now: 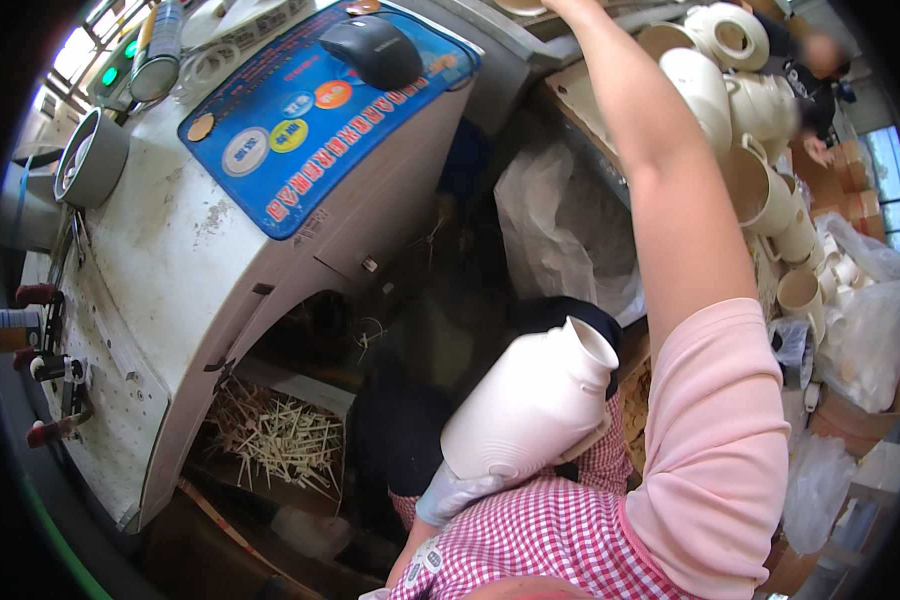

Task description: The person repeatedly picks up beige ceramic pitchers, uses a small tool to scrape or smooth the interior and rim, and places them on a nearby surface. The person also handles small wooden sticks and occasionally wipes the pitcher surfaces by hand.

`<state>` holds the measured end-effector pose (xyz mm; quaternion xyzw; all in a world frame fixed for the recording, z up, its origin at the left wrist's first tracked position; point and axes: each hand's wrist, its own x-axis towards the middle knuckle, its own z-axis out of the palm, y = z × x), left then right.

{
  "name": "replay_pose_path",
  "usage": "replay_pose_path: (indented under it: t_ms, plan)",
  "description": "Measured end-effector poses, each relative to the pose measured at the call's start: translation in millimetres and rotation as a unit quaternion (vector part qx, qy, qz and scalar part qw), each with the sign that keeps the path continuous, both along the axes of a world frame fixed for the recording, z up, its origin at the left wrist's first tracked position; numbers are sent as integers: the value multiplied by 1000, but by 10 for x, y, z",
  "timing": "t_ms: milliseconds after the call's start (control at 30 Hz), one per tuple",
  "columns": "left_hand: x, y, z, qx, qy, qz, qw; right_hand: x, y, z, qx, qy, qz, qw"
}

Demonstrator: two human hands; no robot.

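My left hand, in a pale glove, is closed around the lower end of a white plastic jug. The jug lies tilted across my lap, its open mouth pointing up and to the right. Part of a handle shows on its lower right side. My right arm stretches far up to the top edge, where my right hand is almost wholly cut off and its fingers are hidden. A cream rounded piece shows right beside that hand, and I cannot tell whether it is held.
A white worktable at left carries a blue mat with a black mouse. Below is a box of thin cream plastic scraps. Several cream jugs are stacked at right, near plastic bags. Another person is at upper right.
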<state>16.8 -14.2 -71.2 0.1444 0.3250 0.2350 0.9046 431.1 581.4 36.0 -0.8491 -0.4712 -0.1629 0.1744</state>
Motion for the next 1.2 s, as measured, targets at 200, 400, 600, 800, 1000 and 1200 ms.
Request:
replay_pose_path:
  t_ms: [200, 400, 600, 800, 1000, 1200]
  plan:
    - [48, -215, -199, 59, 14, 76, 995, -574, -2176, 734, 114, 0, 360, 926]
    - [72, -499, -273, 43, 43, 192, 980, 155, -5763, 427, -259, 469, 309, 786]
    - [237, -806, 170, 74, -46, 285, 955, 948, -7502, -1475, -247, 412, -37, 877]
    - [636, -962, 415, 57, 30, 327, 943, 1010, -7721, -2704, -119, 163, 13, 979]
    - [761, -1015, 485, 67, 71, 344, 934, 1139, -7671, -2840, -142, 182, 37, 972]
    - [727, -859, 499, 21, 40, 353, 935, 277, -7373, -1470, 79, 677, 64, 729]
